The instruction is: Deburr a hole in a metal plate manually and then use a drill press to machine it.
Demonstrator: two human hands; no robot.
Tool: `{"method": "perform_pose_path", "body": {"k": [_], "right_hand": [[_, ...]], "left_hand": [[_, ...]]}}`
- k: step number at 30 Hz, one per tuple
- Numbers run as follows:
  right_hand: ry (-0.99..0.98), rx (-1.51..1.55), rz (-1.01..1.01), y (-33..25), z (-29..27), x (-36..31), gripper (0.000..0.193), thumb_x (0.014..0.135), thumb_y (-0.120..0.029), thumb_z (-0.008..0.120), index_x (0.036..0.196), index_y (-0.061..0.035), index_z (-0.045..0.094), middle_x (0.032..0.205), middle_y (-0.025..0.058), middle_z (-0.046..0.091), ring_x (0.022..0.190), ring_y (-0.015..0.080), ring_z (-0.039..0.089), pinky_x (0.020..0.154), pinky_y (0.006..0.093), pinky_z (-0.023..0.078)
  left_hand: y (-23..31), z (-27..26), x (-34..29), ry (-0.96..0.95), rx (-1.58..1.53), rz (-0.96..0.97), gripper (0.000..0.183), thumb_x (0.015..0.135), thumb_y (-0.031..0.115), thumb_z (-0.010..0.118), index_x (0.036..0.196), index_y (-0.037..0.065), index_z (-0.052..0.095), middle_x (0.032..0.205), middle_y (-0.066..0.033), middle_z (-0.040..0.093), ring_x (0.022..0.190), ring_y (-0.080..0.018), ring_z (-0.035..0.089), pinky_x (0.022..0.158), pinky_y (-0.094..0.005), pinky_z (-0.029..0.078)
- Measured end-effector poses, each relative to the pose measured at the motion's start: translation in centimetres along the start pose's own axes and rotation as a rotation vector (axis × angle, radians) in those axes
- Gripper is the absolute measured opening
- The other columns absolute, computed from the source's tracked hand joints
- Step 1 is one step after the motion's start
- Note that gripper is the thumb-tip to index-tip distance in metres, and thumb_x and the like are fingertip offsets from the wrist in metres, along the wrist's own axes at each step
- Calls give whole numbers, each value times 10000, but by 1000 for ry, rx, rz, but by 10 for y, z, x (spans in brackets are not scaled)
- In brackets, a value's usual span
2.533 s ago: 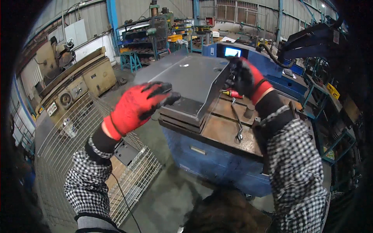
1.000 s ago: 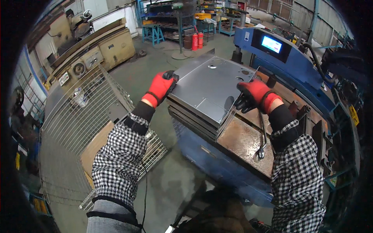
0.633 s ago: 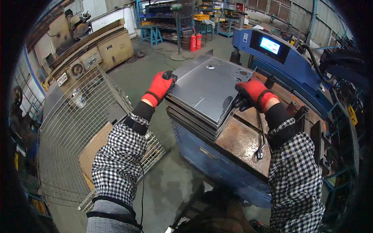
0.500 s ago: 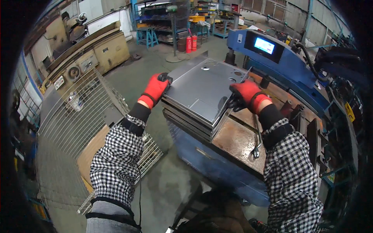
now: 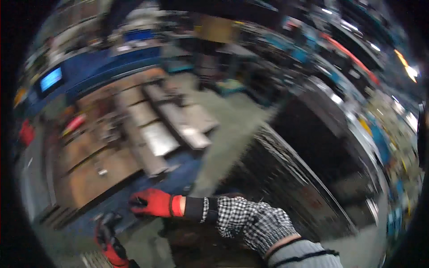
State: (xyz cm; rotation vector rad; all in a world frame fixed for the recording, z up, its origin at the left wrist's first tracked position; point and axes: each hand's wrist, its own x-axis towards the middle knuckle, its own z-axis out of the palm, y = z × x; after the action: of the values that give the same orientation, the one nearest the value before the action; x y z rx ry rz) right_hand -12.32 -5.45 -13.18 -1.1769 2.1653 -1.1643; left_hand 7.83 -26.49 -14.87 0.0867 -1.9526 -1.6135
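Observation:
The view is smeared by motion. My right hand [image 5: 154,203], in a red glove with black fingertips, is in front of the blue machine base, its fingers pointing left; whether they hold anything is not clear. My left hand [image 5: 109,241] is lower and further left, the black side of its glove showing, fingers loosely stretched and nothing visible in them. Both hands are apart from the grey sheet metal stack [image 5: 38,187] at the left rim. Beyond my hands, a small shiny thing [image 5: 103,172] lies on the rusty machine table [image 5: 85,187].
Long metal bars [image 5: 172,118] lie across the machine table. Behind them is a blue machine beam [image 5: 105,62] with a lit screen [image 5: 51,79]. A large dark rack or stack [image 5: 290,178] fills the right, with grey floor [image 5: 223,138] between it and the table.
The view has swung to the right, so table and screen now appear at the left. Both hands have come off the sheet metal stack and are nearer to me.

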Motion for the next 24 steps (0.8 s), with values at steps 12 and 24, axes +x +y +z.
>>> {"method": "perform_pose_path", "body": {"k": [12,24], "right_hand": [[1114,-669,284,15,-221,-477,563,812,-169,867,1347,-91,710,1270,145,747,1177,307,711,1020,423,557],[1133,-1357,1068,-50,-317,-752,709,716,-225,922,1377,-153,677,1274,143,709,1172,392,677,1020,460,544]], "left_hand": [[-84,237,-8,-787,-341,-148,462,971,255,793,1320,-30,693,1240,-129,761,1131,-245,732,1030,-387,552],[-97,301,0,-882,-248,-170,302,1008,192,741,1229,-13,748,1152,-98,790,1090,-195,724,999,-360,549]]}}
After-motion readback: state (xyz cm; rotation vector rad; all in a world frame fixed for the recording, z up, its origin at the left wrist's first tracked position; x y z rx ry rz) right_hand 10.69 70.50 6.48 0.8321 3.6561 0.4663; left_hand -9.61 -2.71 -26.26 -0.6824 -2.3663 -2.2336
